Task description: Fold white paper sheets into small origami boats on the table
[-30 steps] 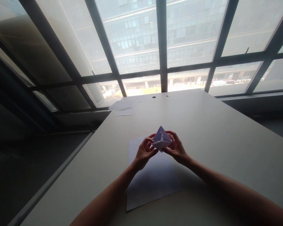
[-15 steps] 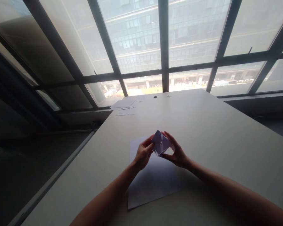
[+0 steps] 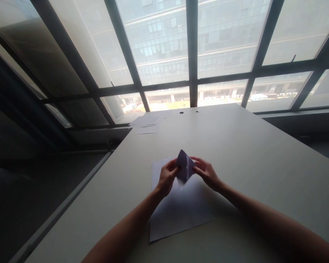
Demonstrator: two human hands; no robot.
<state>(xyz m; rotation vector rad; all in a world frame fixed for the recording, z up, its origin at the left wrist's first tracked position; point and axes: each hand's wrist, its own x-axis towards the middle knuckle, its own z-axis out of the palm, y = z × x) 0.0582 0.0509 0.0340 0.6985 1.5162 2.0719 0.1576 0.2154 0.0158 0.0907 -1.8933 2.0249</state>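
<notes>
A small folded piece of pale lilac paper (image 3: 184,168), pointed at top and bottom, is held upright between both hands above the table. My left hand (image 3: 167,178) pinches its left edge. My right hand (image 3: 207,173) grips its right side with the fingers closed on it. Under the hands a flat white sheet of paper (image 3: 178,210) lies on the light table (image 3: 249,153).
Several loose white sheets (image 3: 146,123) lie at the table's far left corner, near two small round holes (image 3: 181,112). A wall of large windows with dark frames rises behind the table. The floor to the left is dark.
The folded paper has been turned and pressed narrower between the hands, from a wide open shape to a slim diamond. My right fingers have closed onto it.
</notes>
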